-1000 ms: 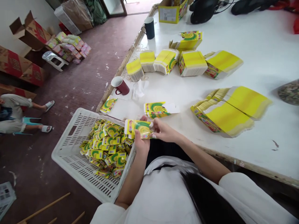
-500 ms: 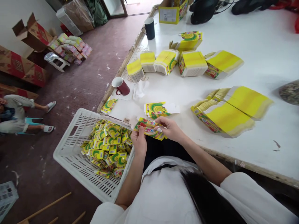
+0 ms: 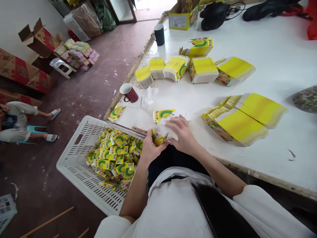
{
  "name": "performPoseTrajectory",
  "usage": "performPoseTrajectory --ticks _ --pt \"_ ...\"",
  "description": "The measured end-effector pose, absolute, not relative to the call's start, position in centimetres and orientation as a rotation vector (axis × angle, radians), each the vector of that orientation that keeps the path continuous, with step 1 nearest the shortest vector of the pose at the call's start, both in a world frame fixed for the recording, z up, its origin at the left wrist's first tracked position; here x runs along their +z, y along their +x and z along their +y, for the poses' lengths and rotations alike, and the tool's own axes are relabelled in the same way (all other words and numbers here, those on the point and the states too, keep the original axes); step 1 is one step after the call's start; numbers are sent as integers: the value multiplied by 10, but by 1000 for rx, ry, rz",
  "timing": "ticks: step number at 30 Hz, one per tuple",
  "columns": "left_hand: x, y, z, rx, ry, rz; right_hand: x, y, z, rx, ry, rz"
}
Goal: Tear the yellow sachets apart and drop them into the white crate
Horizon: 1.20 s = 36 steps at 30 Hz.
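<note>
In the head view, my left hand is closed around a small yellow and green printed carton at the table's front edge. The carton is bent up, and its pale inner side faces my right hand. My right hand is beside it with thumb and fingers apart, slightly blurred. Whether its fingertips touch the carton is hard to see. Just beyond lies a flat unfolded carton on the table, partly covered by the held one and my right fingers. Another flat carton lies at the left corner.
A white plastic crate full of small yellow packs stands at the left. Stacks of flat cartons sit on the white table. A red mug and a dark mug stand near its left edge. A seated person's legs show at far left.
The carton, earlier held flat by both hands, is now turned and bent up in my left hand. My right hand has loosened its pinch and its fingers have spread.
</note>
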<state>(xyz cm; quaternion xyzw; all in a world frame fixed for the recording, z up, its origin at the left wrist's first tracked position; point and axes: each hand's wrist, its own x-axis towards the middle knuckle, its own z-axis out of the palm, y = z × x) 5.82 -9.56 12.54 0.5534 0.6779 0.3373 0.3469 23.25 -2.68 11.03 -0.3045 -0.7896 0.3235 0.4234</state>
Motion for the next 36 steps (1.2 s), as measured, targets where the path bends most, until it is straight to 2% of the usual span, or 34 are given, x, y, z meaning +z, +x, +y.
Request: performPoseTrajectory --ticks 2,6,9,15,18,21,25,36 --pt "120 67 -97 954 1453 1815 104 228 -28 1062 -856 -1660" --pt "108 76 -100 1029 1620 1806 93 217 -32 1873 -746 -1227" --pt "102 77 -101 1036 1779 1748 91 210 -34 2092 -759 -1115" --pt "103 72 -98 973 1706 1749 89 217 -33 1899 -606 -1451" --pt "98 73 -95 908 1608 1729 85 220 -35 1657 -630 -1696" --pt "87 77 -94 997 1613 1789 78 219 -35 1373 -721 -1832" --pt "83 78 -96 1034 1646 1978 71 218 -30 1184 -788 -1862" --pt "117 45 -95 734 1657 1806 93 245 -8 1282 -631 -2344"
